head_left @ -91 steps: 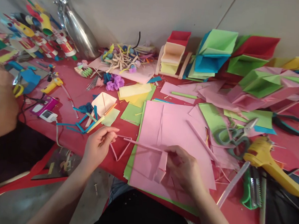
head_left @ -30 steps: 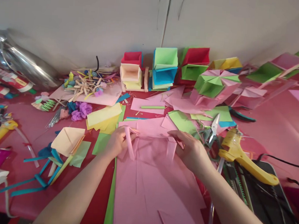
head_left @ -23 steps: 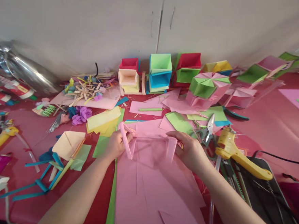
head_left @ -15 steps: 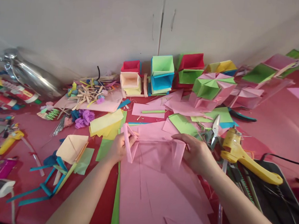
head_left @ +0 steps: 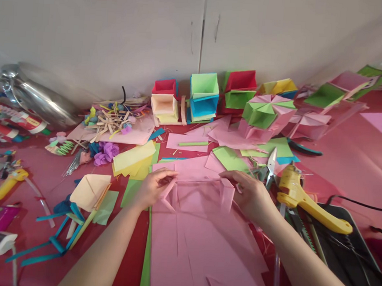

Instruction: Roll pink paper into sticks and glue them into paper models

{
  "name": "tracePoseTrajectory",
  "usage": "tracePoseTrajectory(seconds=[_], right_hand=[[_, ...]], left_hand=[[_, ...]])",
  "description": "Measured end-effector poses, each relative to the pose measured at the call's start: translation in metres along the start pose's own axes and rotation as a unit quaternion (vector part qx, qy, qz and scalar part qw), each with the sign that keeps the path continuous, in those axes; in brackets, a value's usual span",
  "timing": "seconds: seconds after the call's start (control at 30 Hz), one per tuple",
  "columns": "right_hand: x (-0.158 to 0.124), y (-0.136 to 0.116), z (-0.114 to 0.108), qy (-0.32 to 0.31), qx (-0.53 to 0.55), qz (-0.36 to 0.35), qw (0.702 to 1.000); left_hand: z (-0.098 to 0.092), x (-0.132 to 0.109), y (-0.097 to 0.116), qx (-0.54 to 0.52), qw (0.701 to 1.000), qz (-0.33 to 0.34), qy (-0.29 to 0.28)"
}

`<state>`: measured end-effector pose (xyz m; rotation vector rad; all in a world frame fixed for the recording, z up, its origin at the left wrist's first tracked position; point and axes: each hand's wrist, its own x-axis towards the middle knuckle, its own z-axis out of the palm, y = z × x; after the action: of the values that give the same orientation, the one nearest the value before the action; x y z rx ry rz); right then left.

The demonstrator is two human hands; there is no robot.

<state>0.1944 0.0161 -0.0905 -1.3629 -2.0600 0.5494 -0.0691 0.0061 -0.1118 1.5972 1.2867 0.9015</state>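
Between my two hands a folded pink paper strip [head_left: 198, 181] stretches across, its ends bent into upright, boxy flaps. My left hand [head_left: 155, 185] pinches the left end, thumb and fingers at the folded flap [head_left: 168, 198]. At the other end, my right hand [head_left: 247, 188] has its fingertips on the top corner, beside the right flap [head_left: 227, 196]. Under the strip lies a stack of large pink paper sheets [head_left: 203, 252], with green sheets showing along its left edge. Part of each thumb is hidden behind the paper.
Folded paper boxes [head_left: 204, 86] line the wall. A yellow glue gun [head_left: 314, 204] and scissors [head_left: 271, 164] lie right, beside a black tray [head_left: 349, 258]. A metal jug [head_left: 40, 97], craft sticks [head_left: 109, 122], purple paper flowers [head_left: 107, 153] and another glue gun [head_left: 9, 185] are left.
My left hand has shifted its grip higher onto the strip's left corner, and the left flap now sits lower and more open. My right hand stays at its end. The view has shifted slightly.
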Motion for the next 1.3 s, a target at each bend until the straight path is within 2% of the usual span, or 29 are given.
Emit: tracePoseTrajectory(seconds=[0.13,0.3,0.83,1.07,1.3], right_hand=[[-0.001,0.003,0.001,0.0,0.009,0.001,1.0],[-0.001,0.007,0.003,-0.02,0.052,0.04,0.998],[0.002,-0.003,-0.004,-0.03,0.087,0.085,0.992],[0.004,-0.008,-0.007,-0.03,0.141,0.1,0.984],[0.004,-0.004,-0.005,-0.043,0.178,0.117,0.976]], left_hand=[[0.0,0.0,-0.005,-0.038,0.999,-0.022,0.002],[-0.002,0.001,-0.011,-0.081,0.996,-0.048,0.011],[-0.012,-0.002,-0.003,-0.138,0.986,-0.092,0.001],[-0.01,-0.003,0.011,-0.091,0.992,-0.072,0.056],[-0.005,-0.004,0.017,-0.067,0.99,-0.048,0.114]])
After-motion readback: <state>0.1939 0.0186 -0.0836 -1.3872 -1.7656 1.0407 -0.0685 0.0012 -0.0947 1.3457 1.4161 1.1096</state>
